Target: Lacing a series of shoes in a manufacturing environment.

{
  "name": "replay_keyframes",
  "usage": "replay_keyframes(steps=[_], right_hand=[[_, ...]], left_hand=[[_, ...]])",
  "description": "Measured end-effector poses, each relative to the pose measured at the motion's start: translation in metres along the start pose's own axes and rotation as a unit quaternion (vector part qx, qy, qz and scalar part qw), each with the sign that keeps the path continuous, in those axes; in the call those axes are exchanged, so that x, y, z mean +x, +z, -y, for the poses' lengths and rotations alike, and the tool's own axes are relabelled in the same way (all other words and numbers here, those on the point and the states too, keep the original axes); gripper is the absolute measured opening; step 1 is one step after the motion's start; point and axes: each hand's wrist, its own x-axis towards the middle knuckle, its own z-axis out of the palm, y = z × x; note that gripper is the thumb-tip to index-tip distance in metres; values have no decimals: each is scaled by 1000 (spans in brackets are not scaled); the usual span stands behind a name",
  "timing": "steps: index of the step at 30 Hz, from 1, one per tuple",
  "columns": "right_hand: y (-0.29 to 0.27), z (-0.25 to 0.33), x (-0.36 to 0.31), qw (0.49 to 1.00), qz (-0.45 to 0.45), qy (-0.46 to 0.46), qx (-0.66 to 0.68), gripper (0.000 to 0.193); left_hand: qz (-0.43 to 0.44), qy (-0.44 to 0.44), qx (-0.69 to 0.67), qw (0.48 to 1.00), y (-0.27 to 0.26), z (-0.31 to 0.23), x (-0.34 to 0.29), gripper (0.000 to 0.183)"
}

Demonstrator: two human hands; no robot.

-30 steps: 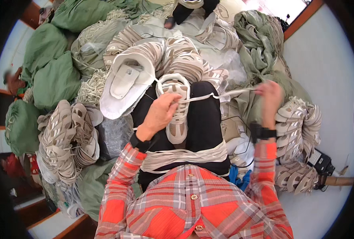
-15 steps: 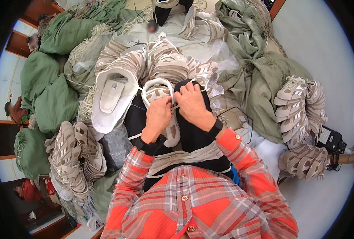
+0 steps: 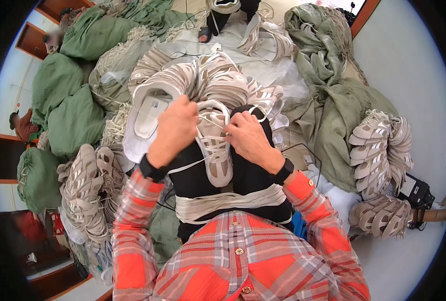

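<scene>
A beige and white shoe upper (image 3: pixel 219 168) lies between my black-trousered thighs, its toe toward me, with a white shoelace (image 3: pixel 215 145) crisscrossing its front. My left hand (image 3: pixel 175 130) is closed on the lace, raised over the upper's left edge. On the opposite edge my right hand (image 3: pixel 253 143) pinches the lace by the eyelets; its fingertips are partly hidden. A short stretch of lace runs between both hands. Across my lap rests a bundle of pale laces (image 3: pixel 233 204).
Stacked shoe uppers (image 3: pixel 223 83) stand just beyond my knees, with more stacks at left (image 3: pixel 85 188) and right (image 3: pixel 371 150). Green sacks (image 3: pixel 72 120) pile up on the left. A black keypad device (image 3: pixel 416 190) sits at far right. Another person's legs (image 3: pixel 223 20) show ahead.
My left hand has moved up and left, away from the right hand, drawing the lace. The upper's laced front is now uncovered. The whole view has shifted slightly.
</scene>
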Motion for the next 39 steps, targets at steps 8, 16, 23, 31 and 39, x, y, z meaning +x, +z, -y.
replay_keyframes(steps=[8,16,23,31,39], right_hand=[[-18,0,3,975,216,-27,-37,17],[-29,-25,20,934,271,34,230,10],[7,4,38,920,171,147,320,15],[26,96,0,910,368,-120,150,14],[-13,38,31,978,205,34,0,21]], left_hand=[[132,-273,-857,418,4,30,-61,8],[-273,-26,-921,277,-89,85,-127,7],[-401,-38,-753,521,-153,64,-135,5],[-144,-251,-623,727,-38,28,-85,16],[-101,-259,-344,897,65,24,-75,10]])
